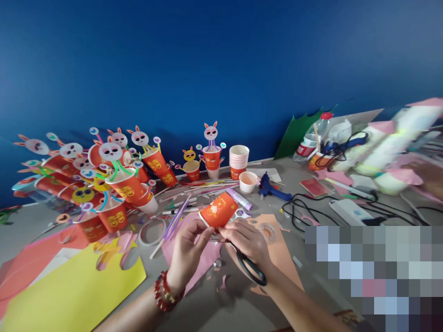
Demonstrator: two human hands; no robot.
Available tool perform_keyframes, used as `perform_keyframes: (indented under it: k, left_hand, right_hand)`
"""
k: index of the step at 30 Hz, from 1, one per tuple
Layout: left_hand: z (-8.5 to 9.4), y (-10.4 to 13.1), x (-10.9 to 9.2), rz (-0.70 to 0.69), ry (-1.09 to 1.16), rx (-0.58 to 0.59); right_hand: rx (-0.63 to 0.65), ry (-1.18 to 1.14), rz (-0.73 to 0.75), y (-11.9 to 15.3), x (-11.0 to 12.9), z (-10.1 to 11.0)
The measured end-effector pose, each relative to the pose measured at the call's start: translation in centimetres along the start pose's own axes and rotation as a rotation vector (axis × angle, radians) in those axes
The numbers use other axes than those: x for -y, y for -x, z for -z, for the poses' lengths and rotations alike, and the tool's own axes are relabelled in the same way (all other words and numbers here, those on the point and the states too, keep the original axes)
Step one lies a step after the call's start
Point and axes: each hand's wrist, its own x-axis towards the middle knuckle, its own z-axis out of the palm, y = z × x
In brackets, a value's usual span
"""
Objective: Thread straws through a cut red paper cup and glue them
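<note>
A red paper cup (218, 210) lies tilted on its side in the air at the middle, its white rim toward the left. The fingers of my left hand (189, 244), with red bead bracelets at the wrist, are closed on the cup's lower edge. Black-handled scissors (254, 269) are gripped in my right hand (247, 242), which is also against the cup's underside. The blades point left beneath the cup, partly hidden by my fingers. Just behind the cup is a purple-and-white tube (239, 198).
Rabbit-faced cups (117, 184) crowd the left, above yellow paper (79, 286). A cup stack (238, 161), white cup (248, 182) and blue glue gun (272, 188) stand behind. Right are a bottle (311, 138), black cables (311, 203) and a white power strip (353, 214). Orange paper (284, 253) and tape roll (152, 231) lie nearby.
</note>
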Motion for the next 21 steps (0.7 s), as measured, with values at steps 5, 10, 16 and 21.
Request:
perform_keyframes:
  k: [5, 10, 16, 21]
  left_hand:
    - [-0.4, 0.7, 1.3, -0.155, -0.173, -0.081]
    - [-0.7, 0.7, 1.3, -0.257, -0.260, -0.126]
    - [-0.7, 0.7, 1.4, -0.381, -0.357, -0.136]
    - [-0.7, 0.6, 2.2, -0.287, -0.317, -0.139]
  right_hand:
    - [-0.068, -0.169, -0.259, 0.7, 0.9, -0.3]
    - [-0.095, -0.304, -0.450, 1.2, 1.1, -0.9]
    - [-0.100, -0.567, -0.847, 1.3, 1.2, -1.6]
    - [-0.094, -0.683, -0.995, 0.5, 1.2, -1.2]
